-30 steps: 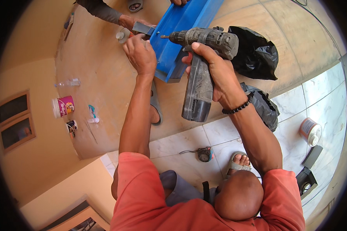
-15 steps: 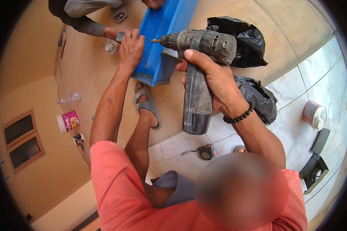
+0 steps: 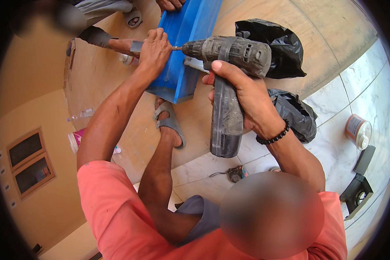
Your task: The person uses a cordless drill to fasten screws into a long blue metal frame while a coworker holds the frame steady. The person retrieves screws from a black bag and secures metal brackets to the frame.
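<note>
My right hand (image 3: pixel 252 96) is wrapped round the grip of a dusty black cordless drill (image 3: pixel 226 110), a finger near its red trigger. The drill lies level, its bit pointing left over a long blue gutter-like channel (image 3: pixel 198 24). My left hand (image 3: pixel 155 51) is closed at the channel's left edge, its fingers beside the bit's tip; what they pinch is hidden. A small grey flat piece (image 3: pixel 136 46) shows between my left hand and a co-worker's hand (image 3: pixel 120 45). The co-worker's other hand (image 3: pixel 170 4) rests on the channel's far part.
Black plastic bags (image 3: pixel 286 52) lie right of the channel, on the brown floor and white tiles. A tape measure (image 3: pixel 235 173), a round tub (image 3: pixel 358 132) and a dark bracket-like part (image 3: pixel 356 190) are on the tiles. A clear bottle (image 3: pixel 81 115) and a pink bucket (image 3: pixel 76 139) stand left.
My left hand has shifted right over the channel, up to the drill bit's tip. The drill has moved slightly right and down in view. The co-worker has leaned further into view at upper left.
</note>
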Available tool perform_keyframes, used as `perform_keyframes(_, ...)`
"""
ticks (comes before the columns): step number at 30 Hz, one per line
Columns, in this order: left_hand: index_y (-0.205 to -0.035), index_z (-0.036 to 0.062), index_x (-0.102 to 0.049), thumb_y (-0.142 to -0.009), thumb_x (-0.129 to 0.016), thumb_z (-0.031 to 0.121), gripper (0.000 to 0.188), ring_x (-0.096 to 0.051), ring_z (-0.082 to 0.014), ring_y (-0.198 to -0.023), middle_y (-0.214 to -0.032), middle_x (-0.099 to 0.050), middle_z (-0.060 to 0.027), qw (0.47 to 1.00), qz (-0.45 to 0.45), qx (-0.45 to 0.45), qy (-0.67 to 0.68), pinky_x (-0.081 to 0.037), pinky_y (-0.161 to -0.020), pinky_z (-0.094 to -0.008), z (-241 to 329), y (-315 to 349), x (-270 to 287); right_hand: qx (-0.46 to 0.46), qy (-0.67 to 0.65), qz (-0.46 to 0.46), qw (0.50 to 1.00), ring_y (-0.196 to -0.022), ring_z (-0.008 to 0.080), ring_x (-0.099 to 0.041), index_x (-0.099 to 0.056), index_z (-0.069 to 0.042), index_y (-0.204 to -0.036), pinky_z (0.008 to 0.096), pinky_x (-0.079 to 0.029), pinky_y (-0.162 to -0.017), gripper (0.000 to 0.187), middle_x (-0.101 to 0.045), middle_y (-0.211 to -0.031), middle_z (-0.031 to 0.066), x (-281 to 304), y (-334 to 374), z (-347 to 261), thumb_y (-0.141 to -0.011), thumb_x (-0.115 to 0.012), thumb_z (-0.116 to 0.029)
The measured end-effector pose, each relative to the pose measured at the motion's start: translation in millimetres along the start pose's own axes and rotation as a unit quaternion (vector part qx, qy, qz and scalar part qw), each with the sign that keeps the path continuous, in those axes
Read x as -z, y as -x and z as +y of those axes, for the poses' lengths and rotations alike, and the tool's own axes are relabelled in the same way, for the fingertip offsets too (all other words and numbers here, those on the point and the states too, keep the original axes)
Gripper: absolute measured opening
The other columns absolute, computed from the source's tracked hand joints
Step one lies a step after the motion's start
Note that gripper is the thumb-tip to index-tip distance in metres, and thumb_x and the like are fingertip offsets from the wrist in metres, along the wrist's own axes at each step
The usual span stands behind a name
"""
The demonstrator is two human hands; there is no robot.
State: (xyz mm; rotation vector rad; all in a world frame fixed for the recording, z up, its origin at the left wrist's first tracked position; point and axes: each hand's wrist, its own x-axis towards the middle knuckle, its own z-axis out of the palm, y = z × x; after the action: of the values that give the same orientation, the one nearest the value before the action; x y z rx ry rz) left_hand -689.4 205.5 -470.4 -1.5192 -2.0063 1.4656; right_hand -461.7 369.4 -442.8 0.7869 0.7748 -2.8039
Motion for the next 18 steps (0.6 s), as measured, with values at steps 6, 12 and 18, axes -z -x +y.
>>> perform_keyframes(6,-0.081,0.0110,-0.070,-0.081,-0.053,0.018,0.018,-0.047,-0.0182,-0.099,-0.086,-0.059,-0.0021,0.991,-0.047,-0.124,-0.019,-0.032,-0.088,-0.0312,-15.8,-10.4,1.2,-0.001,-0.005,0.002,1.000,-0.060,0.0117,-0.064,-0.059,-0.002,-0.104,0.0247,-0.054,-0.048,0.034,-0.067,-0.083,0.0079,6.1,4.3,-3.3,-0.084,-0.068,-0.029)
perform_keyframes(12,-0.093,0.0049,-0.066,-0.079,-0.057,0.012,0.019,-0.050,-0.0214,-0.096,-0.088,-0.060,-0.0040,0.984,0.103,0.004,0.147,-0.038,-0.081,-0.0334,-0.4,24.4,9.4,-0.001,-0.005,0.004,1.000,-0.057,0.0141,-0.061,-0.062,0.000,-0.100,0.0259,-0.050,-0.050,0.029,-0.063,-0.075,0.0077,5.5,-0.2,-21.8,-0.083,-0.071,-0.021)
perform_keyframes(18,-0.100,0.0001,-0.060,-0.089,-0.058,0.008,0.013,-0.060,-0.0264,-0.077,-0.094,-0.061,-0.0098,0.384,0.009,0.445,0.809,-0.048,-0.070,-0.0391,55.8,38.5,44.7,0.012,0.111,-0.063,0.992,-0.061,0.0173,-0.065,-0.061,0.000,-0.098,0.0269,-0.054,-0.053,0.034,-0.066,-0.079,0.0102,-18.0,-40.4,-34.2,-0.079,-0.074,-0.026)
